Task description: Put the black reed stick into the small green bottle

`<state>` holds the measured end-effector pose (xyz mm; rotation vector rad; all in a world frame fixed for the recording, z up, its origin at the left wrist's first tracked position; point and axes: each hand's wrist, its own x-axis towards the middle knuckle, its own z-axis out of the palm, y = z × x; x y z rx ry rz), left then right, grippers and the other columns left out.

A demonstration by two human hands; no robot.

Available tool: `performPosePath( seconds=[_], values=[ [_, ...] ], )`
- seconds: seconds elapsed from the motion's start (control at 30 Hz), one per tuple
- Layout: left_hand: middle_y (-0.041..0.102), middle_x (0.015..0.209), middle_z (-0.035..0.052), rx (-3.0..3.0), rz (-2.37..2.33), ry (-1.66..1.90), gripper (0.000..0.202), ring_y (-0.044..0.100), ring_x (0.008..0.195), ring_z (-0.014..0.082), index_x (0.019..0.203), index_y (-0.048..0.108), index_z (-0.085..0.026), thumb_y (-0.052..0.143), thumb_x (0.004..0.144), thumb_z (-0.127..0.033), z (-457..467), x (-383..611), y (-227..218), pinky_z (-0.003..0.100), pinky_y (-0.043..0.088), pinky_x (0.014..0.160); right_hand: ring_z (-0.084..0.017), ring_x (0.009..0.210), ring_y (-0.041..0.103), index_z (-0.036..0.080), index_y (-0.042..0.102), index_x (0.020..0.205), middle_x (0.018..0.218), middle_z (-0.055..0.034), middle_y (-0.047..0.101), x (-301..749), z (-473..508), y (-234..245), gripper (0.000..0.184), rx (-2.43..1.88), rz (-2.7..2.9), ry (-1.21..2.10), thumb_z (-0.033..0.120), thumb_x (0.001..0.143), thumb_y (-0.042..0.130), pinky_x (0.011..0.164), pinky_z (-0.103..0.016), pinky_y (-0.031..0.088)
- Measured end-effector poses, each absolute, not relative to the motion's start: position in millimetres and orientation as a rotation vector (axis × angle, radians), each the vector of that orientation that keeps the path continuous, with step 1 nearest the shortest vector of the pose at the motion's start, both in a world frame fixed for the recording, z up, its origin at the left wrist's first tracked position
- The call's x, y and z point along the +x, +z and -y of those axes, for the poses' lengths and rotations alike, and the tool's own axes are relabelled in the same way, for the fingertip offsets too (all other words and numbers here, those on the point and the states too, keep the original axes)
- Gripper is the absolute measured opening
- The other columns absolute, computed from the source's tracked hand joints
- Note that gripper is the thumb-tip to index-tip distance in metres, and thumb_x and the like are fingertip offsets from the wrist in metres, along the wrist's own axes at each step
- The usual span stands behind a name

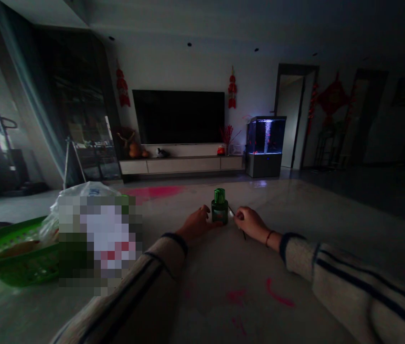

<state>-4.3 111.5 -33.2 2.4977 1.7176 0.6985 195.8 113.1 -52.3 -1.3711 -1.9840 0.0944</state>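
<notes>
Darkness blurs much of the room, and a block of coarse squares covers whatever sits beside the green basket (26, 276) on the left, hiding part of its rim and part of the clear plastic bag (84, 192); the basket's left edge is cut off by the frame. Lettering on the green bottle (219, 211) is too dim to read. Both striped sleeves (346, 272) run out of view, so only the forearms and hands show. The left hand (199, 223) reaches forward with its fingers loosely bent at the bottle's left side and its thumb stretched across the front of the base; whether it truly grips the bottle I cannot tell. The right hand (251, 223), with a thin red band (268, 238) at its wrist, bends inward and pinches a thin stick (232, 211), whose upper end leans toward the bottle, just beside it; what the stick's tip is like is hard to make out. One bottle stands upright between the two hands on the pale bench (217, 277). One broad pink smear (163, 192) lies farther off, and at least three smaller pink marks (280, 297) lie nearer.
</notes>
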Motion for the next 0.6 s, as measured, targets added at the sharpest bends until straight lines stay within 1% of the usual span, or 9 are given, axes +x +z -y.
performPosePath(
  seconds=[0.1, 0.2, 0.27, 0.3, 0.37, 0.43, 0.5, 0.6],
  values=[
    [0.058, 0.087, 0.0073, 2.468, -1.726, 0.795, 0.06, 0.057, 0.074, 0.0185, 0.096, 0.046, -0.016, 0.051, 0.063, -0.065, -113.0, -9.5, -31.2, 0.029, 0.042, 0.065, -0.013, 0.067, 0.053, 0.016, 0.055, 0.071, 0.072, -0.0037, 0.059, 193.8, -109.0, -48.3, 0.009, -1.322, 1.973, 0.096, 0.019, 0.072, 0.047, 0.064, -0.023, 0.039],
    [0.058, 0.091, 0.0076, 2.382, -1.657, 0.834, 0.062, 0.057, 0.074, 0.0175, 0.102, 0.044, -0.016, 0.055, 0.062, -0.062, -118.0, -7.8, -32.1, 0.029, 0.044, 0.065, -0.014, 0.076, 0.055, 0.016, 0.056, 0.08, 0.079, -0.0052, 0.061, 191.1, -109.0, -47.2, 0.011, -1.296, 1.996, 0.147, 0.018, 0.073, 0.047, 0.07, -0.024, 0.04],
    [0.056, 0.099, 0.0095, 2.32, -1.575, 0.894, 0.07, 0.057, 0.081, 0.0185, 0.111, 0.039, -0.016, 0.059, 0.059, -0.059, -122.4, -1.5, -33.6, 0.03, 0.044, 0.069, -0.016, 0.087, 0.054, 0.016, 0.056, 0.086, 0.089, -0.0071, 0.062, 191.2, -111.3, -48.0, 0.017, -1.276, 2.018, 0.141, 0.015, 0.072, 0.048, 0.079, -0.026, 0.038],
    [0.054, 0.104, 0.011, 2.282, -1.557, 0.972, 0.077, 0.056, 0.088, 0.0196, 0.116, 0.035, -0.015, 0.062, 0.058, -0.057, -124.3, 3.7, -34.3, 0.03, 0.044, 0.073, -0.016, 0.092, 0.053, 0.016, 0.057, 0.088, 0.093, -0.0075, 0.061, 192.1, -113.0, -48.6, 0.019, -1.278, 2.023, 0.137, 0.013, 0.071, 0.047, 0.082, -0.026, 0.037],
    [0.049, 0.113, 0.0143, 2.177, -1.569, 1.162, 0.089, 0.05, 0.102, 0.022, 0.123, 0.026, -0.013, 0.067, 0.054, -0.052, -127.0, 18.4, -35.3, 0.032, 0.041, 0.082, -0.016, 0.095, 0.052, 0.016, 0.057, 0.09, 0.096, -0.0077, 0.061, 195.3, -116.7, -49.7, 0.022, -1.307, 2.007, 0.149, 0.011, 0.071, 0.046, 0.084, -0.027, 0.037],
    [0.046, 0.115, 0.0151, 2.075, -1.563, 1.293, 0.091, 0.047, 0.108, 0.022, 0.124, 0.024, -0.012, 0.07, 0.054, -0.048, -127.5, 36.8, -35.5, 0.032, 0.039, 0.086, -0.015, 0.094, 0.053, 0.015, 0.056, 0.091, 0.096, -0.0077, 0.061, 199.3, -120.1, -50.7, 0.023, -1.338, 1.966, 0.171, 0.01, 0.071, 0.044, 0.084, -0.026, 0.037],
    [0.045, 0.115, 0.0139, 1.969, -1.634, 1.406, 0.087, 0.045, 0.11, 0.0218, 0.12, 0.027, -0.014, 0.072, 0.052, -0.044, -126.8, 54.3, -35.1, 0.032, 0.037, 0.089, -0.015, 0.092, 0.053, 0.014, 0.056, 0.092, 0.095, -0.0077, 0.06, 203.0, -122.4, -51.5, 0.025, -1.343, 1.923, 0.172, 0.009, 0.071, 0.043, 0.083, -0.026, 0.038],
    [0.047, 0.107, 0.0103, 1.835, -1.807, 1.5, 0.07, 0.047, 0.105, 0.0208, 0.109, 0.037, -0.016, 0.072, 0.054, -0.04, -126.3, 68.4, -34.4, 0.032, 0.037, 0.088, -0.014, 0.091, 0.053, 0.014, 0.055, 0.093, 0.095, -0.0076, 0.06, 206.4, -123.9, -53.1, 0.026, -1.316, 1.879, 0.153, 0.007, 0.071, 0.042, 0.083, -0.025, 0.038]
  ],
)
